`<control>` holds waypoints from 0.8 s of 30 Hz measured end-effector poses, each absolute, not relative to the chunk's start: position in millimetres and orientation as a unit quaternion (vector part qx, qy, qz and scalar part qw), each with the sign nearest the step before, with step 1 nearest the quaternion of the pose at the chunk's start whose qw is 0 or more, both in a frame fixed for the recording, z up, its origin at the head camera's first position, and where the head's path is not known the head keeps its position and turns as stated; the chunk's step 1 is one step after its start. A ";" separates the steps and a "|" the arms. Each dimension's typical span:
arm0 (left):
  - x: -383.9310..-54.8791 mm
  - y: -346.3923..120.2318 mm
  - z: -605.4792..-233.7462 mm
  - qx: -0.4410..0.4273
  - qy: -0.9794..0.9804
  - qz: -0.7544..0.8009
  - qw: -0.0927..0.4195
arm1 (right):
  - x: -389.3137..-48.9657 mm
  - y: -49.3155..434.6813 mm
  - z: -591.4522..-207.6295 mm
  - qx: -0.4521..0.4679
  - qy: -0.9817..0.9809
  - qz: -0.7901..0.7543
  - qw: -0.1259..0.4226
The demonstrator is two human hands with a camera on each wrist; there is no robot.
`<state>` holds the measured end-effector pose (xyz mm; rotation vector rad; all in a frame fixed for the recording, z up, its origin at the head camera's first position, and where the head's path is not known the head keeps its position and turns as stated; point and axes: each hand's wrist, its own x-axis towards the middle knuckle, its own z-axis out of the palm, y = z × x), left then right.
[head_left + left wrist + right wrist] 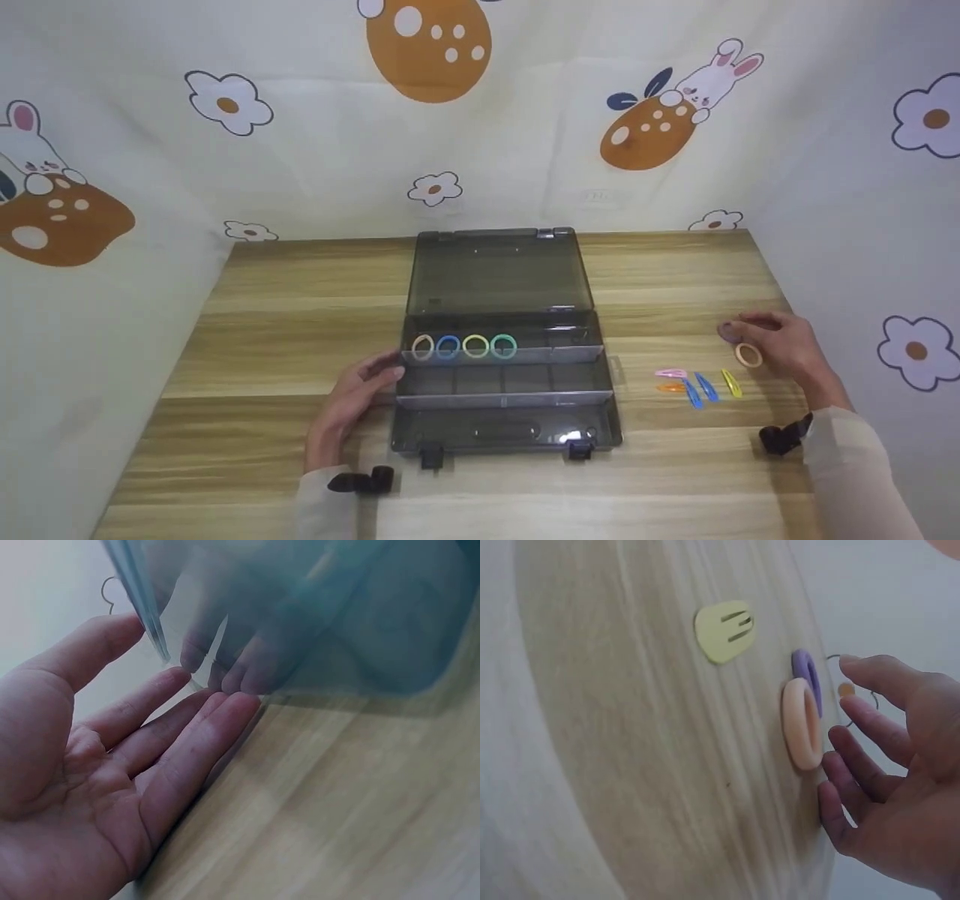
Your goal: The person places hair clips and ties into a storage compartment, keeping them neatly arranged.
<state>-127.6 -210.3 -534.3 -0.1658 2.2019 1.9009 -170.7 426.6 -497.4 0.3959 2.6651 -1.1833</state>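
Observation:
My left hand (358,390) rests relaxed fingers against the left wall of a grey see-through organizer box (506,442); its lid stands raised at the back. Several ring-shaped hair ties, including a blue one (448,346) and a green one (503,346), sit in a row in the box's back part. On the right, my right hand (784,345) reaches over the table with fingers spread apart. Near its fingertips lie a purple hair tie (808,671) and a peach hair tie (801,724), partly overlapping in the right wrist view. I see no grip on either.
Between box and right hand lie several snap hair clips: pink (670,373), orange (671,388), blue ones (706,386) and a yellow one (731,382). The wooden table (262,315) meets a patterned cloth (322,165) at the back and sides.

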 end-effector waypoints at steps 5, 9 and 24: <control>-126.9 -210.7 -534.6 -0.056 0.750 0.650 0.113 | -171.6 431.3 -501.0 0.144 0.892 -0.412 0.117; -125.1 -209.5 -533.1 -0.056 0.752 0.647 0.113 | -172.1 430.5 -502.4 0.129 0.900 -0.405 0.095; -126.8 -207.5 -534.4 -0.052 0.738 0.663 0.117 | -173.8 423.5 -500.9 0.140 0.920 -0.356 0.084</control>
